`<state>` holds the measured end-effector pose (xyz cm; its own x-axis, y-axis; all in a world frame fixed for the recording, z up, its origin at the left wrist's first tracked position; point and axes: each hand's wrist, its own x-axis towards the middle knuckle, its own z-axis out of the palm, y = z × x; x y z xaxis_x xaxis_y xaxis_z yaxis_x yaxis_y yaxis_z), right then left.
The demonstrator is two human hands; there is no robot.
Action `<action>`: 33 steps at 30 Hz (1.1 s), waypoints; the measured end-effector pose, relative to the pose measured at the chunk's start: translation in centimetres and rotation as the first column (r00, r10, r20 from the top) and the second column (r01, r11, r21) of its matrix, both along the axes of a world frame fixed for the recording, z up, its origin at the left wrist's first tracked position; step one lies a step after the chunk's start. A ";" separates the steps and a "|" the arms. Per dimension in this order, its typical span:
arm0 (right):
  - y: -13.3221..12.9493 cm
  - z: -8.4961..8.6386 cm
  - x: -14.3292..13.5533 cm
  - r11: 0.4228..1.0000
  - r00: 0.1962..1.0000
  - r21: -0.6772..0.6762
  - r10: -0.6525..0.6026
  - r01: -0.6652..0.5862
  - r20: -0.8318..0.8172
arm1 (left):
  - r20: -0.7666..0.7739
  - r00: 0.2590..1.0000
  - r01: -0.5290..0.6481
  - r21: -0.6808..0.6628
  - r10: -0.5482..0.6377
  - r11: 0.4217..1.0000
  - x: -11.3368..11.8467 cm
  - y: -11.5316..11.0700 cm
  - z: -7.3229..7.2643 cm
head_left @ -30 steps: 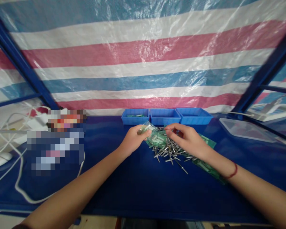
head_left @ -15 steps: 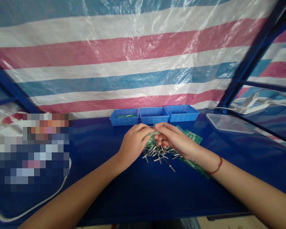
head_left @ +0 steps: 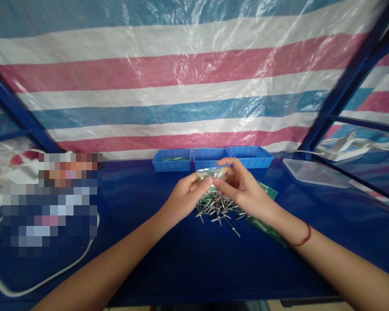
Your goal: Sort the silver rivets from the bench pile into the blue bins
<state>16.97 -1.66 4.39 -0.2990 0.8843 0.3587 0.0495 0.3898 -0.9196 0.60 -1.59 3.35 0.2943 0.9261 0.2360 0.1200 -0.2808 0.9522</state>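
Note:
My left hand (head_left: 184,196) and my right hand (head_left: 241,188) meet above the blue table, both pinching a small clear plastic bag (head_left: 210,173) held a little above the surface. Directly under the hands lies a loose pile of metal rivets (head_left: 218,209). Green plastic bags (head_left: 266,190) lie flat beneath and to the right of the pile, partly hidden by my right wrist, which wears a red string bracelet (head_left: 303,235).
Three blue bins (head_left: 210,157) stand in a row at the back of the table. A clear tray lid (head_left: 314,172) lies at the right. A white cable (head_left: 52,272) loops at the left beside a blurred-out area. A striped tarp (head_left: 194,86) hangs behind.
Both hands came together over the rivets and have lifted the small clear bag slightly higher. The view shifted left, then a little back to the right.

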 end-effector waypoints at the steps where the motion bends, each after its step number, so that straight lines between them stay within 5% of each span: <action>1: -0.1 0.0 -0.2 1.000 1.000 -0.001 -0.004 0.004 0.003 | 0.014 1.000 -0.020 0.006 0.020 1.000 0.0 0.0 -0.1; 16: 0.1 -0.7 -0.7 0.991 0.993 0.097 -0.096 0.089 0.063 | -0.059 0.988 -0.131 0.135 0.140 0.982 -1.0 0.4 -0.7; 21: 0.2 -0.4 -0.4 0.994 0.992 0.072 -0.085 0.078 0.092 | -0.076 0.962 -0.248 0.158 0.263 0.956 -2.0 1.4 -0.8; 27: 0.6 -0.4 0.0 0.993 0.988 0.022 -0.118 0.117 0.096 | -0.113 0.869 -0.454 0.200 0.481 0.868 -4.4 4.1 0.1; 31: 0.7 -0.6 0.4 0.989 0.979 0.067 -0.143 0.135 0.148 | -0.028 0.740 -0.628 0.329 0.672 0.705 -7.3 7.4 1.1; 33: 0.8 -0.7 0.5 0.986 0.975 0.092 -0.156 0.142 0.161 | -0.145 0.659 -0.651 0.381 0.738 0.657 -8.4 9.4 1.6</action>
